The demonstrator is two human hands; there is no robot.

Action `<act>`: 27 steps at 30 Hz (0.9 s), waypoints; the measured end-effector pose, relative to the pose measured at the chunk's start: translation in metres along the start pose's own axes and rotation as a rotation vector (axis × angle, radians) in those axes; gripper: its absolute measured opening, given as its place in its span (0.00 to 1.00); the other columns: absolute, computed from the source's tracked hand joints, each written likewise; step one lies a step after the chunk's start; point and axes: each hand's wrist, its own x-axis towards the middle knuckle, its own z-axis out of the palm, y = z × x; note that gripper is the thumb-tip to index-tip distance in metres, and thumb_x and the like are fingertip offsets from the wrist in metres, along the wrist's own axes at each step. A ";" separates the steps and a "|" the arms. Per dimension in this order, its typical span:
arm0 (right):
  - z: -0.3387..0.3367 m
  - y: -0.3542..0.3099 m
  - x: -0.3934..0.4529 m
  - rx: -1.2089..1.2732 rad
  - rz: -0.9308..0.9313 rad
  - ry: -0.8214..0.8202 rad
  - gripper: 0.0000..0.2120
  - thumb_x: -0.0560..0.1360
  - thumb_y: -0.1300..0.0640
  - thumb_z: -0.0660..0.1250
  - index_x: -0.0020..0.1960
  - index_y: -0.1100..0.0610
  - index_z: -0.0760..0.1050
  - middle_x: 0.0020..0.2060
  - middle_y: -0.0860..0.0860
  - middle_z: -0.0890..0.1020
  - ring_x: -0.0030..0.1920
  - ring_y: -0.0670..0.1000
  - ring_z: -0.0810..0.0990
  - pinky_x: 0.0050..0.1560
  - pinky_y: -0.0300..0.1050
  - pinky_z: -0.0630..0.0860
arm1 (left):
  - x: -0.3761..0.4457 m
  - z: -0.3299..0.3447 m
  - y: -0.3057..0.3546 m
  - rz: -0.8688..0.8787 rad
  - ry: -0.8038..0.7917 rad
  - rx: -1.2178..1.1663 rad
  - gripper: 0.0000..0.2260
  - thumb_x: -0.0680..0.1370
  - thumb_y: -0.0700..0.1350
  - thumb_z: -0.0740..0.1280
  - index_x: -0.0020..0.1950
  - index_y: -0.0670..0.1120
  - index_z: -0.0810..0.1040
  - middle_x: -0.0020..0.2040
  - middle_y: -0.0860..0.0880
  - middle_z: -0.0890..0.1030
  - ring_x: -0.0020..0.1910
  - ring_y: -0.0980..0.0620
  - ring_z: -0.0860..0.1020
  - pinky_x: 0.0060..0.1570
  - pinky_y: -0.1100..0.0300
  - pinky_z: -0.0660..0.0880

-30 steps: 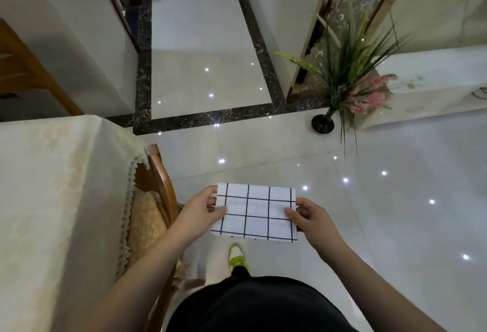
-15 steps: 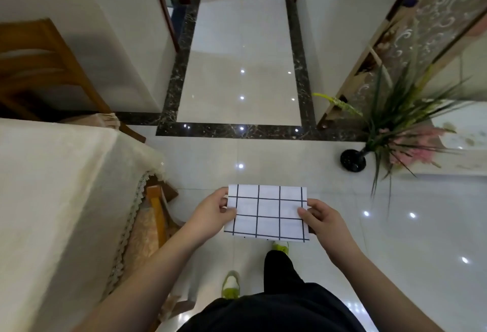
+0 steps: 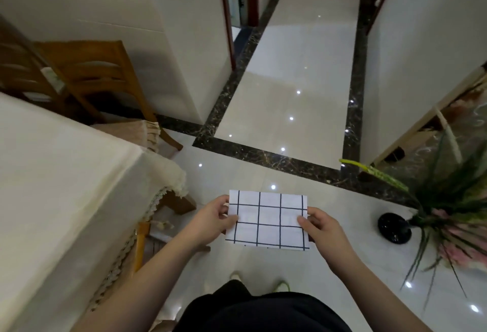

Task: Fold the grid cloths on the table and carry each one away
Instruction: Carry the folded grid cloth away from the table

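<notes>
A folded white cloth with a black grid (image 3: 267, 219) is held flat in front of my body, above the shiny tiled floor. My left hand (image 3: 210, 219) pinches its left edge, thumb on top. My right hand (image 3: 322, 226) pinches its right edge the same way. The table (image 3: 52, 173), under a cream tablecloth, lies to my left, and no other grid cloth shows on the part of it in view.
Wooden chairs (image 3: 87, 75) stand behind the table, and another chair (image 3: 143, 236) is tucked at its near side. A plant in a black vase (image 3: 394, 227) stands on the floor at the right. A corridor (image 3: 290, 81) with dark tile borders runs ahead.
The view has swung left and forward: the plant slid to the right edge, the corridor came to the centre, and more of the table shows. Both hands keep holding the cloth.
</notes>
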 end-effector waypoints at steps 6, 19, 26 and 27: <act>0.024 -0.030 0.062 -0.084 -0.039 -0.089 0.06 0.79 0.58 0.66 0.54 0.52 0.80 0.40 0.57 0.84 0.43 0.52 0.85 0.44 0.40 0.80 | 0.030 -0.029 -0.004 -0.040 0.125 -0.136 0.15 0.78 0.39 0.68 0.64 0.51 0.74 0.52 0.51 0.84 0.48 0.52 0.84 0.49 0.56 0.81; 0.117 -0.094 0.206 -0.298 -0.053 -0.252 0.11 0.76 0.50 0.69 0.57 0.50 0.78 0.47 0.68 0.78 0.51 0.67 0.79 0.57 0.62 0.77 | 0.105 -0.142 -0.034 -0.120 0.269 -0.436 0.16 0.75 0.39 0.72 0.61 0.49 0.76 0.48 0.50 0.86 0.46 0.49 0.85 0.51 0.50 0.81; 0.168 -0.148 0.248 -0.375 -0.084 -0.402 0.06 0.78 0.57 0.67 0.50 0.49 0.81 0.42 0.62 0.83 0.45 0.59 0.83 0.52 0.54 0.79 | 0.120 -0.188 -0.040 -0.127 0.400 -0.565 0.12 0.77 0.41 0.70 0.60 0.51 0.76 0.50 0.51 0.86 0.47 0.52 0.85 0.51 0.54 0.81; 0.174 -0.155 0.256 -0.382 -0.081 -0.421 0.06 0.78 0.58 0.67 0.51 0.49 0.80 0.42 0.58 0.85 0.45 0.56 0.84 0.51 0.51 0.80 | 0.123 -0.192 -0.041 -0.138 0.426 -0.577 0.12 0.78 0.40 0.69 0.59 0.51 0.76 0.50 0.51 0.86 0.47 0.52 0.85 0.50 0.55 0.81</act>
